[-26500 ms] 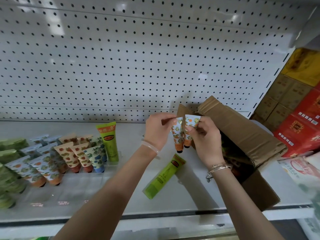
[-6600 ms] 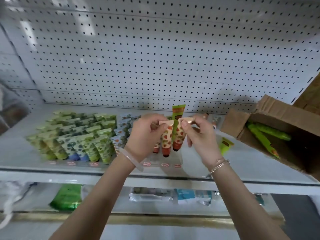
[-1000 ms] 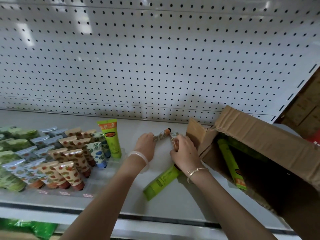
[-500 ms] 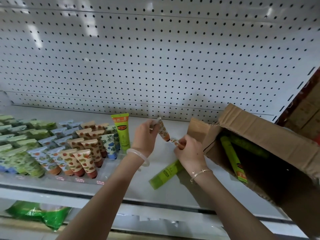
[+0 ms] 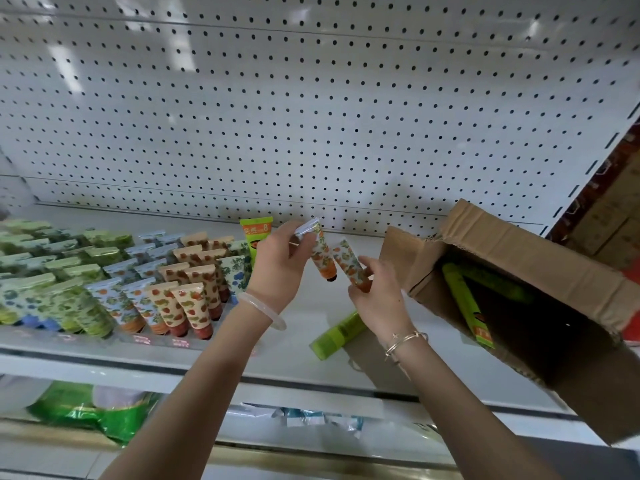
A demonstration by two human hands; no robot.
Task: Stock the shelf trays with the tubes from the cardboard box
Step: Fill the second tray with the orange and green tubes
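My left hand pinches the flat end of a small orange-patterned tube, which hangs cap down above the shelf. My right hand grips a second orange-patterned tube near its cap, tilted, just right of the first. The cardboard box lies on its side at the right, with long green tubes inside. Rows of small patterned tubes stand cap down in the clear shelf trays at the left.
A long green tube lies flat on the white shelf below my right hand. Another green tube stands upright behind the trays. A white pegboard backs the shelf. Green packets lie on the lower shelf.
Both hands have lifted the two small tubes off the shelf and turned them cap down. The view has shifted to the left, showing more of the trays.
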